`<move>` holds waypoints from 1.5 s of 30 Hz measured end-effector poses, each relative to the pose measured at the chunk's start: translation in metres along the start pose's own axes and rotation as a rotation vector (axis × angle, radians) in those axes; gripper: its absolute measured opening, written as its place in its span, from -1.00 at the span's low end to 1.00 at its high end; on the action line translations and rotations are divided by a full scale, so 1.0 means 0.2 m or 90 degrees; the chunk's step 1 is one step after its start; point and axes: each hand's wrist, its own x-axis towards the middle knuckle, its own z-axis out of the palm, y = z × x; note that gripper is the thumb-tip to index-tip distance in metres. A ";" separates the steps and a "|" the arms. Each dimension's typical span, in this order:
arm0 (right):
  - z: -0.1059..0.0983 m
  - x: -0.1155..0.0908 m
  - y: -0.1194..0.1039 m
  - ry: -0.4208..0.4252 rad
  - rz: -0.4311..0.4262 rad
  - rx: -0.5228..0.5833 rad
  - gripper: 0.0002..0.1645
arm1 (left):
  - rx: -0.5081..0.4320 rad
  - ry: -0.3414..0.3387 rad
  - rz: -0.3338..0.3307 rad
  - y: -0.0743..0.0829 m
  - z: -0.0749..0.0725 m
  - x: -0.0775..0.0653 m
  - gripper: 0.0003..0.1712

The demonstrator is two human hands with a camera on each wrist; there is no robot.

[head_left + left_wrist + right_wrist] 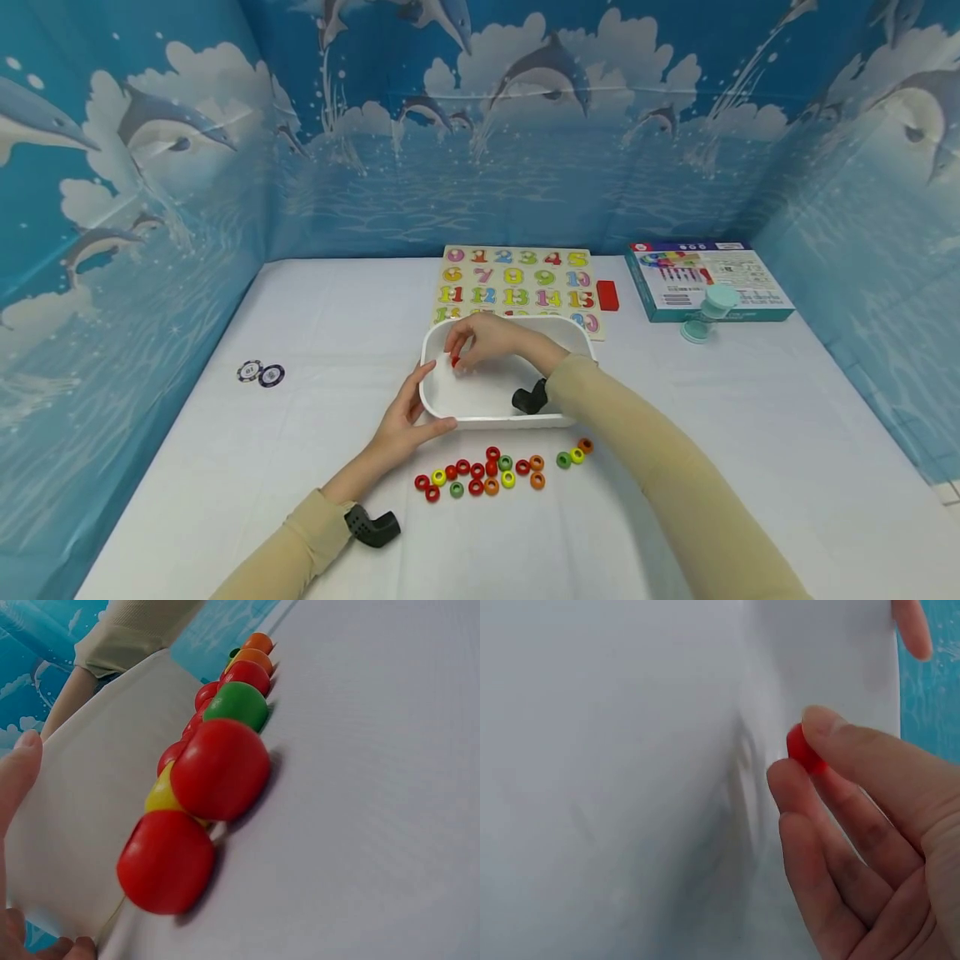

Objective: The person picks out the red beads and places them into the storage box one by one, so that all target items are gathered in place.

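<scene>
Fingers spread, the left hand (401, 429) touches the white tray's (517, 423) left corner; pushing it nearer could scatter the loose beads (491, 469) in front. Inside the tray, a red bead (455, 362) sits pinched in the right hand's (483, 337) thumb and fingertips; a loosened grip might send it rolling.

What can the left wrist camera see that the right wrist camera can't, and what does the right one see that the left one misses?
Only the left wrist view shows the line of red, yellow, green and orange beads on the white table, and a tan sleeve at the top.

Only the right wrist view shows the right hand pinching a red bead.

Both show some of the white tray, parts of the left hand and bits of the blue cloth.
</scene>
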 end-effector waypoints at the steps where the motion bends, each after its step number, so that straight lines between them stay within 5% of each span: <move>1: 0.00 0.00 0.00 0.002 0.006 -0.007 -0.67 | -0.001 0.000 -0.002 0.00 0.00 0.00 -0.05; 12: -0.05 -0.06 -0.07 -0.013 0.047 -0.113 -0.54 | 0.002 -0.003 -0.007 -0.01 0.00 0.01 -0.05; 17: -0.18 -0.24 -0.19 0.020 0.011 -0.089 -0.46 | 0.014 -0.003 -0.015 -0.02 0.00 0.01 -0.04; 22: -0.21 -0.50 -0.29 0.075 -0.096 -0.018 -0.55 | 0.018 0.006 -0.024 0.00 0.00 0.01 -0.04; 26: -0.11 -0.69 -0.29 0.097 -0.158 0.028 -0.67 | 0.011 0.010 -0.018 -0.01 -0.01 0.00 -0.04; 35: 0.27 -0.89 -0.18 0.129 -0.151 0.097 -0.75 | 0.016 0.021 -0.021 -0.14 -0.02 0.01 -0.01; 39: 0.40 -0.89 -0.11 0.161 -0.126 0.071 -0.70 | 0.006 0.012 -0.007 -0.10 -0.02 0.01 -0.03; 45: 0.45 -0.90 -0.05 0.179 -0.061 -0.038 -0.65 | 0.003 0.007 -0.009 -0.11 -0.01 0.01 -0.03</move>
